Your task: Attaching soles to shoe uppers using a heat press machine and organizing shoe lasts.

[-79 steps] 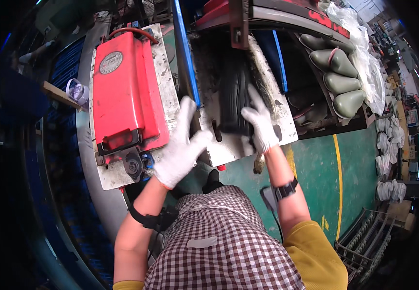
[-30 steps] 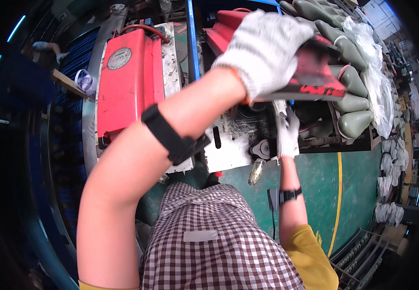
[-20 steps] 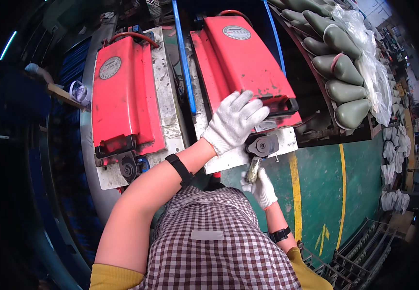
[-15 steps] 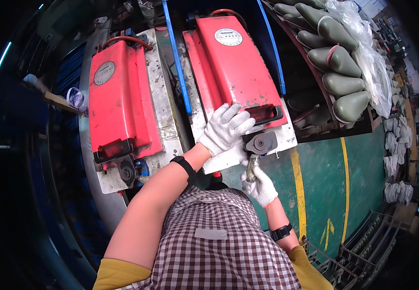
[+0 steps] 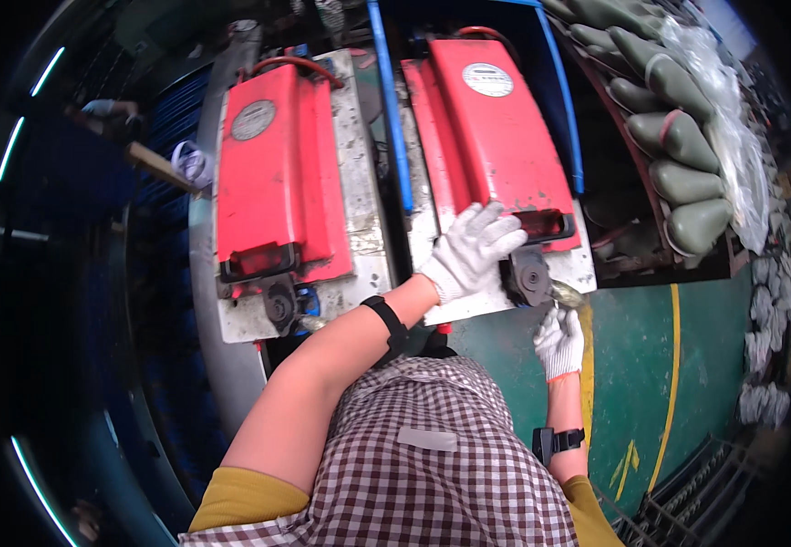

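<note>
My left hand [image 5: 477, 251], in a white knitted glove, rests with fingers stretched out on the near end of a red machine cover [image 5: 505, 128]. Its fingertips lie beside the black handle frame [image 5: 541, 226] at the cover's front. Below that, a dark round clamp hub [image 5: 532, 278] carries a worn lever [image 5: 567, 294] that points to the right. My right hand [image 5: 559, 345], gloved too, is just under the lever with its fingers curled in. Nothing shows inside it; whether the fingertips touch the lever is hard to tell.
A second red-covered machine [image 5: 272, 173] with its own clamp stands to the left. Blue framing [image 5: 389, 109] rises between the two. Dark green boot-like shapes [image 5: 687, 182] fill a rack at right. A metal wire rack [image 5: 678, 510] stands at lower right on the green floor [image 5: 637, 356].
The lever has swung from pointing toward me to pointing right. My right hand moved right with it and now sits below it, no longer wrapped round it. My left hand stays on the cover.
</note>
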Tool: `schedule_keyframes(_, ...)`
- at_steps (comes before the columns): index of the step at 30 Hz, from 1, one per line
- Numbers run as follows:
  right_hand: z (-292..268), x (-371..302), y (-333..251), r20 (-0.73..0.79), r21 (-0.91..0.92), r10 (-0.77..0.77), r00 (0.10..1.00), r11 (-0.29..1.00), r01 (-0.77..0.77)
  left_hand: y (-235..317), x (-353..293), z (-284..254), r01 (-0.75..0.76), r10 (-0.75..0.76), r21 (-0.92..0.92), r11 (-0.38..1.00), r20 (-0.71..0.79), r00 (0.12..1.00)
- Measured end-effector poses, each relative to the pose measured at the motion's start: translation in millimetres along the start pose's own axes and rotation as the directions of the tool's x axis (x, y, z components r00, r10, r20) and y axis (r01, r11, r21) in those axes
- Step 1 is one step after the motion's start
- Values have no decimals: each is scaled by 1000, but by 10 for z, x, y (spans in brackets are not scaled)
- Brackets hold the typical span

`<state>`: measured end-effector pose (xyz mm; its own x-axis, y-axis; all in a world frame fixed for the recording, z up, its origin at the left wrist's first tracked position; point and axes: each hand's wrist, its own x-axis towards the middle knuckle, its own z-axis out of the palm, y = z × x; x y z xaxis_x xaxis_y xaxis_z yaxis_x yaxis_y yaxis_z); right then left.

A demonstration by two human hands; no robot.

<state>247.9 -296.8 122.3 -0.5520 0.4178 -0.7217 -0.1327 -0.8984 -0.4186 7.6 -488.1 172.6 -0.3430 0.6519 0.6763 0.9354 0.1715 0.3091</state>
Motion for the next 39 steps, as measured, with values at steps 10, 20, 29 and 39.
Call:
schedule_keyframes(10, 976, -240, 1072, 246, -907, 438, 864, 420, 46, -133, -864, -2124, 581, -581, 68, 811, -17, 814)
schedule_keyframes(20, 2368, -887, 2761, 71, -896, 732, 678, -252, 366, -517, -1422, -2749, 551, -741, 507, 663, 339, 580)
schedule_keyframes(29, 1741, -1097, 3504, 37, -928, 741, 670, 275, -253, -568, -1457, -2677, 550, -710, 462, 695, 322, 626)
schedule_keyframes(39, 1739, -1318, 4134, 316, -583, 775, 547, 613, -533, -546, -1371, -2752, 579, -748, 474, 663, 389, 538)
